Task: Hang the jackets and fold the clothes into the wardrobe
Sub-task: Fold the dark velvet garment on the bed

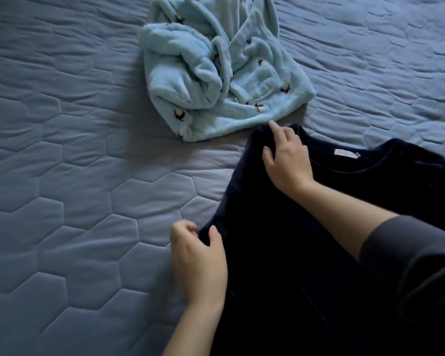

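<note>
Blue quilted bedspread (75, 176), stitched in large hexagons and lightly rumpled, fills the whole view; no wardrobe, hanger or other part of the room shows. On its near right lies a navy top (280, 265), spread roughly flat with the neckline toward the far side and no fold made in it yet. Beyond it, at far centre and just short of touching its shoulder, a pale blue fleece garment (216, 73) with small dark motifs sits in a crumpled heap.

The right hand (287, 163), its arm reaching in from the right, grasps the top's far-left shoulder with curled fingers, the forefinger stretched toward the fleece. The left hand (199, 260) pinches the top's left edge nearer by, thumb and fingers closed on the cloth. A white neck label (346, 153) shows inside the collar.

By my reading the work is early: the top is being squared for its first fold, and the fleece and all putting away remain.
</note>
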Tool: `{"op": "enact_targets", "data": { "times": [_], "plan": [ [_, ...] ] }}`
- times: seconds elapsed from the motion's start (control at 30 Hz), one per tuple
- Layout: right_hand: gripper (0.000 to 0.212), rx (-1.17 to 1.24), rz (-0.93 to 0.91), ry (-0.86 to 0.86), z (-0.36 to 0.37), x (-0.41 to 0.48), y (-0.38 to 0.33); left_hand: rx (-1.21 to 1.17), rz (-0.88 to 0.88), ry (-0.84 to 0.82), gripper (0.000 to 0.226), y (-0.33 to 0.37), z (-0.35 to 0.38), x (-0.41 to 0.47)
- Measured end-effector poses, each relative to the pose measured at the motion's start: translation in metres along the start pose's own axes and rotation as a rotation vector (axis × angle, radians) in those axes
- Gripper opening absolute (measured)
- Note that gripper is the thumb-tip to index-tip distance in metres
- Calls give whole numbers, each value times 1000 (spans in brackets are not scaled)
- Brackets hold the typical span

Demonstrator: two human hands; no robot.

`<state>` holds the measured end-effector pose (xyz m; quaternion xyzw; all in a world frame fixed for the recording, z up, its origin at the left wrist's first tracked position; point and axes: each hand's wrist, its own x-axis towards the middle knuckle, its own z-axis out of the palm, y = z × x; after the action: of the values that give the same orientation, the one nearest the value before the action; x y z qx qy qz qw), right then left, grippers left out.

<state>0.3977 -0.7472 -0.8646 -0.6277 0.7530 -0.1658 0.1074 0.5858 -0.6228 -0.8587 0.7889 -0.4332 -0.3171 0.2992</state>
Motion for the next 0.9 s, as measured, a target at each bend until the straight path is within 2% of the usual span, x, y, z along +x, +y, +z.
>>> {"op": "enact_targets", "data": {
  "times": [0.03,0.1,0.17,0.27,0.33,0.4,0.5,0.6,0.7,0.8,0.9],
  "plan": [
    [58,-38,-89,9,1,-3,0,105,231,51,17,3,-1,2],
    [59,-72,-237,-121,7,-9,2,273,511,-12,40,11,8,7],
    [59,-120,-285,-281,18,-10,7,424,618,-163,62,17,21,13],
    [61,-251,-255,-328,40,-3,12,743,802,-348,68,-2,38,33],
    [63,-362,-235,-319,57,2,10,921,785,-423,69,-27,41,51],
    [65,-401,-194,-343,71,5,4,1043,725,-420,69,-42,39,63],
    [65,-324,-173,-404,59,5,0,1139,694,-435,67,-30,38,60],
    [63,-196,-116,-345,15,-13,21,1159,568,-418,67,-7,30,44],
    [62,-184,58,-311,-50,-55,87,1055,459,-367,72,19,23,13],
    [61,-254,247,-361,-116,-114,175,995,594,-392,78,48,36,-36],
    [61,-293,389,-456,-167,-179,245,998,696,-495,78,73,67,-96]
  ]
}}
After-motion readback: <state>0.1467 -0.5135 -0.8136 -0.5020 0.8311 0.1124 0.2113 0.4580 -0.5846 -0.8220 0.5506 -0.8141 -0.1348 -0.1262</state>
